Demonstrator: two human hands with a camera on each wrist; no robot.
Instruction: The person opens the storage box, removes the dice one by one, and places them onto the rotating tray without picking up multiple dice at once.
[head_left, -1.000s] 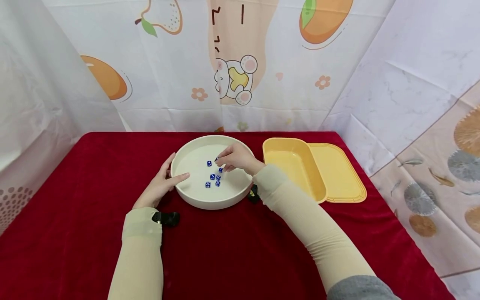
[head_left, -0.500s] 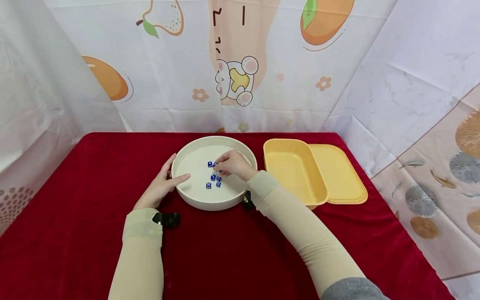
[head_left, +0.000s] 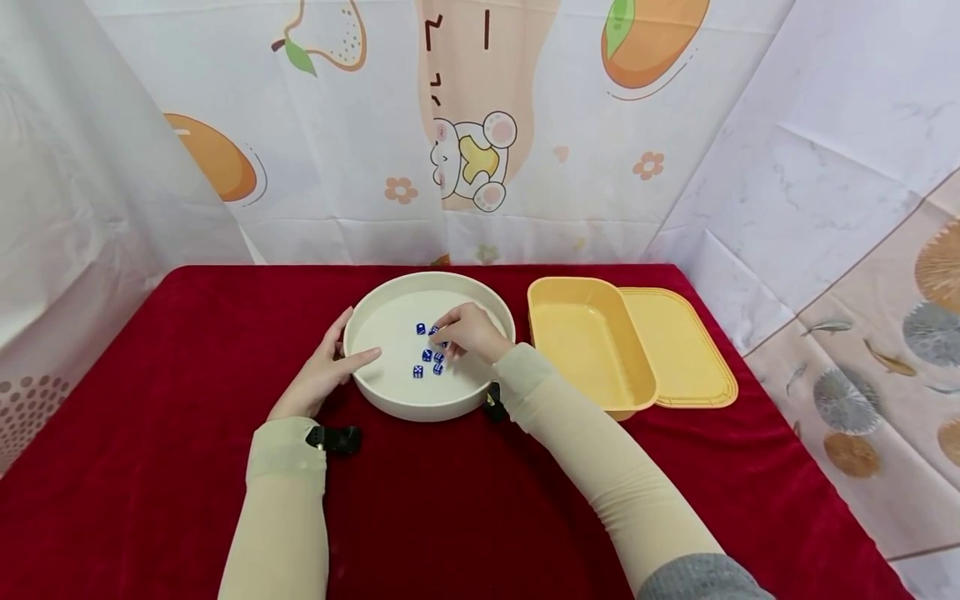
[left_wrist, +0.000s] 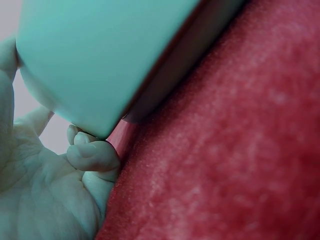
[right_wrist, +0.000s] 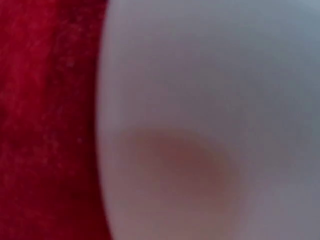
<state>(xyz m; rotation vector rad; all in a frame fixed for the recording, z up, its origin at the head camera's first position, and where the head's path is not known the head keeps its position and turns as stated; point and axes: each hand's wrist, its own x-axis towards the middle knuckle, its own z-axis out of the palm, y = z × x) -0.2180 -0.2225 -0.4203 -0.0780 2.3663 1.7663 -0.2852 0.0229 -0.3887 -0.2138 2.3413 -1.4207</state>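
Note:
Several blue dice with white pips lie in a round, low-walled white tray (head_left: 390, 400). My left hand (head_left: 322, 371) holds the tray's left side, the thumb over the rim; in the left wrist view, curled fingers (left_wrist: 92, 155) sit at its lower edge. My right hand (head_left: 468, 329) is over the middle of the tray, thumb and fingertips pinching a blue die (head_left: 433, 331). Just left of it is another die (head_left: 421, 329); nearer me lie more, among them a die (head_left: 417, 372) showing five pips. The right wrist view is blurred, showing mostly the pale tray wall (right_wrist: 200, 75).
Right of the tray stands a yellow rectangular box (head_left: 585, 333), its hollow facing up. A flat yellow lid (head_left: 675, 346) lies beside it, partly behind the box. Red cloth (head_left: 450, 500) covers the table, and a printed curtain (head_left: 337, 167) hangs behind.
My right hand has come slightly down and nearer to me with the die, which now sits close beside another die. My left hand stays on the tray rim.

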